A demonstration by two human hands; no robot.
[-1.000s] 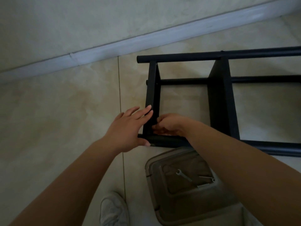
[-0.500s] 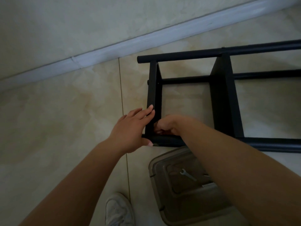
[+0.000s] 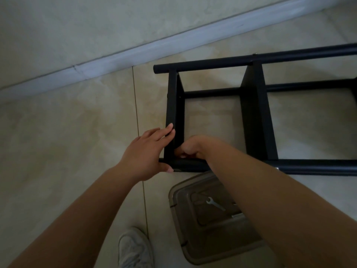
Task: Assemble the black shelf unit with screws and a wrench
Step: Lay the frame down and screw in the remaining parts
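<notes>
The black shelf unit (image 3: pixel 253 113) is laid on its side on the tiled floor (image 3: pixel 67 132), filling the area from the centre toward 3 o'clock. Two round tubes run across the view, one near 1 o'clock and one at 4 o'clock, and flat upright panels are seen between them. A thinner rod is seen crossing behind the panels.

The left hand (image 3: pixel 148 151) is placed at the unit's near left corner, just left of centre. Its fingers are held straight against the outer face of the end panel, and the thumb is laid against the end of the lower tube. Its grip is wide, with nothing clasped.

The right hand (image 3: pixel 191 148) is tucked inside the same corner, just beside the left hand. Its fingers are curled tightly toward the joint of panel and tube. What is pinched there cannot be told, since the fingertips are hidden in shadow.

At 5 o'clock a translucent plastic container lid (image 3: pixel 202 215) is seen on the floor, partly covered by the right forearm. A small silver wrench (image 3: pixel 215 204) is lying on it, untouched. A white shoe (image 3: pixel 135 248) is seen at 6 o'clock. A pale baseboard (image 3: pixel 135 49) runs diagonally across the upper part.
</notes>
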